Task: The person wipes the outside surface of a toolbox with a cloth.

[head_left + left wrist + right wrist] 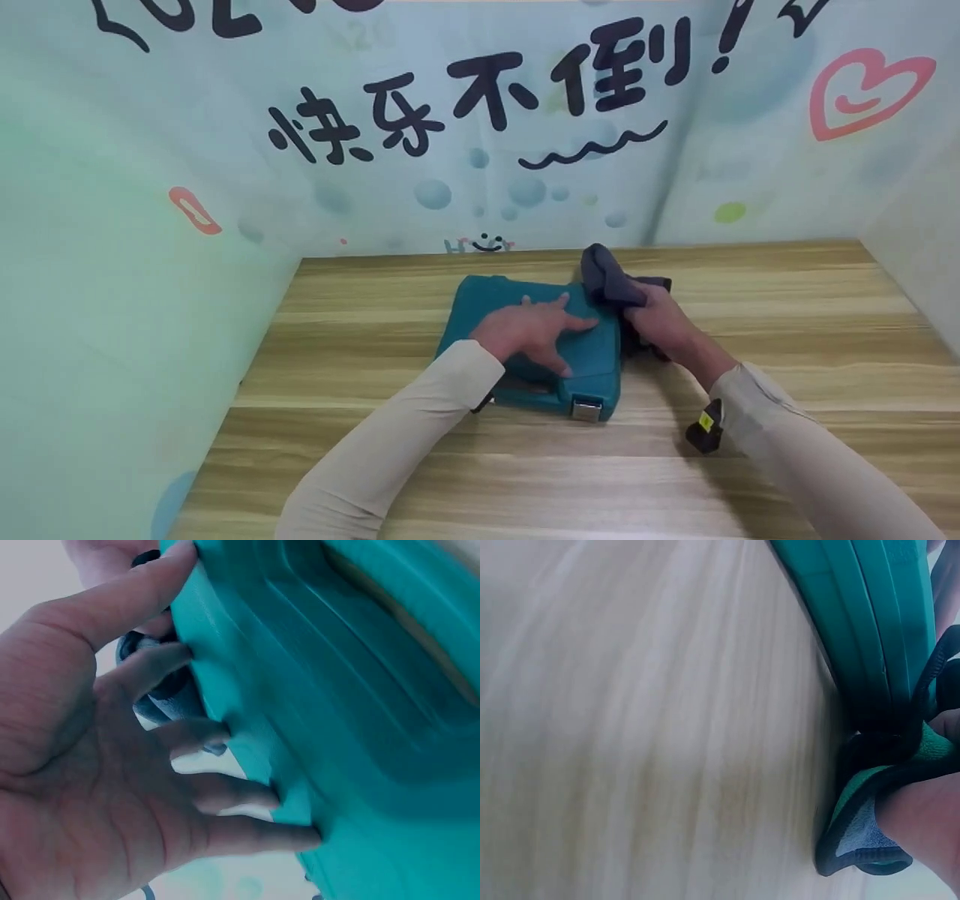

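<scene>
A teal plastic carrying case (592,356) lies flat on the wooden table, its handle and a metal latch (586,410) toward the near side. My left hand (529,330) rests on the lid with fingers spread; in the left wrist view the fingertips (259,836) touch the case's surface. In my right hand (667,319) is a bunched dark grey cloth (611,277), gripped at the case's far right corner. The right wrist view shows the cloth's dark-edged folds (862,829) against the case's side wall (855,622), close over the table.
The wood-grain table (337,435) extends around the case. Behind it hangs a pale printed backdrop (360,202) with dark lettering, and light walls stand at left and right. A small black device with a yellow label (705,426) sits at the right wrist.
</scene>
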{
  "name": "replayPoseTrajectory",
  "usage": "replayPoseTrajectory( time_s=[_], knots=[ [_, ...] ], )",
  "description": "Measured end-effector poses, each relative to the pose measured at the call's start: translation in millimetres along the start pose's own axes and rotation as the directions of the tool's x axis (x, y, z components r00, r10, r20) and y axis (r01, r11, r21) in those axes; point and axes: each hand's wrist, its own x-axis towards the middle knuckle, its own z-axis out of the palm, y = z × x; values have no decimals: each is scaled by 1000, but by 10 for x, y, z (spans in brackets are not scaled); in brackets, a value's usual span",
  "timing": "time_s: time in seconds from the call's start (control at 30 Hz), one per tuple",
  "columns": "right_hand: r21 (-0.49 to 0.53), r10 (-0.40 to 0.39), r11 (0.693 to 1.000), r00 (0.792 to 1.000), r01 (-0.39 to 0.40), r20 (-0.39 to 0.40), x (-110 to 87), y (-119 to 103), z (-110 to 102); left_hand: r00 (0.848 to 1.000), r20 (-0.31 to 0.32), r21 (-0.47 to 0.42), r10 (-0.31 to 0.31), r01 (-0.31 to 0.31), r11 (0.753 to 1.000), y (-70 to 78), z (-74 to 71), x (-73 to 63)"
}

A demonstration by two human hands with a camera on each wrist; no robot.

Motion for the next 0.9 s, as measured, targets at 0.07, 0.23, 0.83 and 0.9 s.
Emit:
replayPoseTrajectory(
  time_s=[0.07, 0.23, 0.83, 0.9],
  knots=[
    [0, 3, 1000, 1000, -3, -3, 28, 7, 10, 1000, 13, 21, -18, 18, 1000, -10, 2, -13],
    [13, -1, 1000, 1000, 1, -4, 66, 13, 30, 999, -25, 52, -23, 24, 998, -6, 55, -29],
    [88, 46, 995, 996, -39, -76, -222, 30, 244, 999, -31, 125, 11, -7, 992, -18, 87, 5],
    [101, 65, 993, 995, -57, -78, -277, 31, 270, 999, -39, 132, 9, -3, 991, -23, 97, 27]
  ],
)
